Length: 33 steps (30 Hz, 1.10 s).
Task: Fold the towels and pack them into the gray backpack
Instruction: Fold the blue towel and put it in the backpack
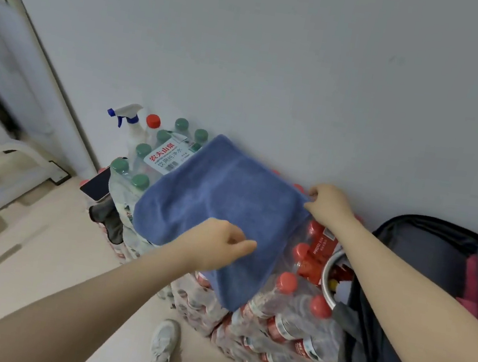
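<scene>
A blue towel [223,197] lies spread over stacked packs of bottled water, its near corner hanging down over the front of the stack. My left hand [219,244] pinches the towel's near edge. My right hand [328,205] pinches its far right corner by the wall. The gray backpack [425,255] stands open at the right on the bottle packs, with something pink [472,284] showing inside it. My right forearm crosses in front of the backpack.
Red-capped bottle packs [289,312] sit under and in front of the towel, green-capped ones [140,166] to its left. A spray bottle [130,124] and a phone [98,183] are at the left. A metal bowl [330,275] sits by the backpack. My shoe [165,340] is on the floor.
</scene>
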Motion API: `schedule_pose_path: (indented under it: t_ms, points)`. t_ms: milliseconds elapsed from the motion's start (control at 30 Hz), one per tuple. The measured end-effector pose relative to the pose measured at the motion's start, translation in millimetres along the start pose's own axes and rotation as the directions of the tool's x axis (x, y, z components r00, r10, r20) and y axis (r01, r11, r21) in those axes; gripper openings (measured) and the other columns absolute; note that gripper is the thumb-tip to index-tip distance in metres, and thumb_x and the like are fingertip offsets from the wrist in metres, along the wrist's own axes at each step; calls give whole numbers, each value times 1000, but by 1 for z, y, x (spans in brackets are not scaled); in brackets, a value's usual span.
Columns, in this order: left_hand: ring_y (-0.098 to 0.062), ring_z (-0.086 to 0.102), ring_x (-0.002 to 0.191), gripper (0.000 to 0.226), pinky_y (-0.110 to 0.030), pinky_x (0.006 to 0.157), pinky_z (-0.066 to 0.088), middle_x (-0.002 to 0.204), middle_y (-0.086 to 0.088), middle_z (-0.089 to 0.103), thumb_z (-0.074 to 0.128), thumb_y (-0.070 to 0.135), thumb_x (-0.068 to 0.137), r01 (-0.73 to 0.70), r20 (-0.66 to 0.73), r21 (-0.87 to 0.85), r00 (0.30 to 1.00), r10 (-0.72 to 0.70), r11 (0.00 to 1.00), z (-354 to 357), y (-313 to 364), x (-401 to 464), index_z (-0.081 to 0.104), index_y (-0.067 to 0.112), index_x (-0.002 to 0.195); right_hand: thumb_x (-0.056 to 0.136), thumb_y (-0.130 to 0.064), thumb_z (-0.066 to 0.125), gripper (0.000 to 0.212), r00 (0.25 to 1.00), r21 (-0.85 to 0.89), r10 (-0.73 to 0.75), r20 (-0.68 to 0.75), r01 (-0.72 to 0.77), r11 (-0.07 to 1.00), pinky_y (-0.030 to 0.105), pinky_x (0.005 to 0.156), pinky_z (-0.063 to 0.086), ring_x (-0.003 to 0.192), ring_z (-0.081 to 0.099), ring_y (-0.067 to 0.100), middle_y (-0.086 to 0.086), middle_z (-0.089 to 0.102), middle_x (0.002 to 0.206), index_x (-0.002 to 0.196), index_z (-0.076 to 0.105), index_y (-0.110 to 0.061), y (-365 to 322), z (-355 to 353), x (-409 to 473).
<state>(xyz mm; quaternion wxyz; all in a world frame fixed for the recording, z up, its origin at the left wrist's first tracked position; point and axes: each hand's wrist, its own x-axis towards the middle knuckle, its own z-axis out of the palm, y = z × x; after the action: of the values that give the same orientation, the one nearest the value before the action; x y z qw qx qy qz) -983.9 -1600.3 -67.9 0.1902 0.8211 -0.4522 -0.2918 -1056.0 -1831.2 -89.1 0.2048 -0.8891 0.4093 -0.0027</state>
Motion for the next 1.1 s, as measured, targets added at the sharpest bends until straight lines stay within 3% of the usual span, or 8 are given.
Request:
schedule_pose_path:
  t_ms: [100, 233, 367, 500, 667, 833, 933, 1100]
  points:
    - [-18, 59, 86, 22, -28, 76, 48, 83, 2, 64, 47, 28, 92, -10, -181, -56, 983, 0, 998, -27, -8, 28, 65, 16, 90, 89, -15, 50, 29, 999, 9, -18, -42, 18, 1000, 38, 93, 45, 112, 55, 34, 17, 60, 121, 115, 58, -5, -7, 3, 8]
    - [-22, 58, 92, 30, -34, 84, 48, 106, -6, 65, 42, 15, 92, -54, -291, -5, 955, 50, 999, -57, -29, 85, 57, 14, 117, 93, -20, 49, 37, 1000, 106, -18, 24, 15, 994, 34, 98, 38, 120, 50, 31, 17, 54, 130, 126, 49, -3, -24, 7, 19]
    - [-30, 46, 120, 38, -34, 99, 36, 132, -11, 51, 39, 6, 91, -164, -232, 204, 950, 210, 965, -81, -50, 142, 51, 10, 127, 89, -22, 56, 38, 998, 128, 56, 33, -60, 990, 33, 92, 41, 113, 52, 31, 17, 55, 124, 120, 48, -1, -36, 16, 27]
    - [-30, 39, 124, 39, -36, 100, 33, 140, -6, 43, 39, 12, 93, -212, -60, 419, 964, 260, 883, -96, -63, 180, 46, 15, 131, 82, -31, 62, 34, 990, -96, 118, 81, -110, 989, 35, 89, 44, 111, 52, 32, 10, 61, 113, 108, 58, -10, -44, 19, 31]
    - [-29, 44, 117, 28, -35, 96, 34, 125, -9, 54, 49, 29, 90, -230, 98, 599, 972, 214, 767, -108, -79, 204, 53, 12, 113, 77, -23, 62, 17, 992, -67, 76, 96, -70, 995, 37, 72, 47, 84, 60, 31, 14, 65, 81, 74, 62, -7, -45, 15, 35]
    - [-25, 52, 87, 14, -30, 70, 38, 90, -10, 61, 60, 25, 85, -328, 111, 354, 945, 309, 876, -124, -87, 212, 53, 15, 80, 84, -23, 61, 15, 997, 63, 7, 78, -12, 998, 30, 71, 37, 80, 49, 18, -1, 54, 87, 83, 47, -20, -43, 0, 21]
    - [-13, 40, 59, 35, -19, 53, 29, 60, 3, 44, 65, 25, 83, -375, 176, 258, 924, 338, 890, -139, -94, 210, 39, 20, 60, 86, -19, 62, 17, 995, 141, -66, 78, 55, 988, 26, 67, 33, 78, 46, 13, -2, 55, 86, 83, 45, -20, -42, -11, 9]
    - [-13, 43, 59, 26, -20, 55, 34, 62, 1, 51, 67, 26, 82, -353, 181, 185, 930, 321, 917, -158, -112, 196, 51, 19, 63, 86, -20, 62, 27, 980, 131, -83, 181, 60, 990, 15, 60, 32, 64, 40, 2, -13, 49, 71, 71, 41, -30, -45, -20, -6]
